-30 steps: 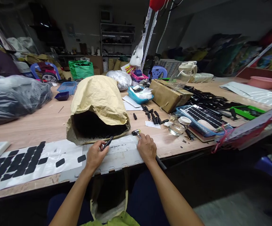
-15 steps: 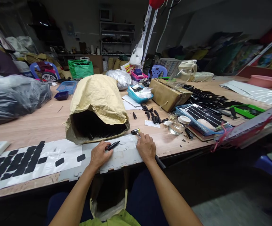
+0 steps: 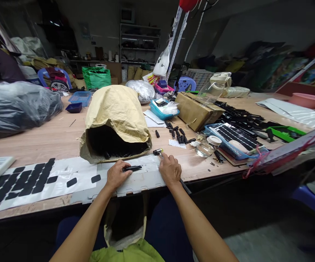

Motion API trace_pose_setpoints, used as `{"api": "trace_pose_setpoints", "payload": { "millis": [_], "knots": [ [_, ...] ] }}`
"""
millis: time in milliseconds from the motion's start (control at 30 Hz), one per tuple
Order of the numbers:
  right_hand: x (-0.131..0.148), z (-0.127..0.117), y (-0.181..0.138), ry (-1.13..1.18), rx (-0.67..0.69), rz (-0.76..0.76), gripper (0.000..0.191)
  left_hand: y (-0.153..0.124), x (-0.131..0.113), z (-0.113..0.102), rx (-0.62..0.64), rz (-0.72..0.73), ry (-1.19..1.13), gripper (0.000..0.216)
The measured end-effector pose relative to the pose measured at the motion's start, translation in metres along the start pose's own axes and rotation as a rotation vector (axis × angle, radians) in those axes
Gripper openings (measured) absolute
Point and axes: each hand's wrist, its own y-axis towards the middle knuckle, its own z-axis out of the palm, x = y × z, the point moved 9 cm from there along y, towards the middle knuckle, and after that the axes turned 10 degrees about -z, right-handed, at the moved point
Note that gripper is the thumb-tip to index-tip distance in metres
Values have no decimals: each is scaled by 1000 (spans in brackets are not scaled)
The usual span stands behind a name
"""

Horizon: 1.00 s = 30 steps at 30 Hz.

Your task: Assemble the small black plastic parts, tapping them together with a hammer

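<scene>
My left hand [image 3: 117, 175] is closed around one end of a slim black part [image 3: 133, 168], which points right over a grey plastic sheet [image 3: 143, 182]. What the part is exactly, I cannot make out. My right hand [image 3: 170, 168] grips a small hammer [image 3: 157, 151] with a yellowish face on its head. The hammer's dark handle runs out below my wrist, past the table edge. Just beyond my hands a tan woven sack [image 3: 114, 105] lies with its dark mouth facing me, black pieces inside. Several similar black parts [image 3: 183, 136] are scattered beyond the hammer.
A white sheet of black adhesive pads [image 3: 71, 182] lies left. To the right stand a glass jar [image 3: 204, 149], a blue basket [image 3: 228, 145] and a cardboard box [image 3: 192, 109]. A filled plastic bag [image 3: 18, 109] sits far left. Another person [image 3: 3, 63] is behind it.
The black part in my left hand has turned from tilting upward to nearly level. My right hand still grips the hammer in about the same place. The whole view has shifted slightly.
</scene>
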Motion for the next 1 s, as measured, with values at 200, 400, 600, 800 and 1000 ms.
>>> {"api": "trace_pose_setpoints", "payload": {
  "millis": [200, 400, 600, 800, 1000],
  "knots": [
    [22, -36, 1, 81, -55, -134, 29, -1, -4, -1, 8, 35, -20, 17],
    [110, -36, -18, 387, 59, -539, 30, -2, -3, 1, 3, 106, -72, 19],
    [119, -8, -23, 519, 162, -489, 21, -1, -2, 2, -9, 117, -77, 15],
    [123, -8, -23, 665, 143, -506, 10, -3, -5, 0, -38, 146, -85, 15],
    [122, -14, -22, 642, 121, -513, 9, -4, -8, 2, -29, 170, -65, 15]
  ]
}}
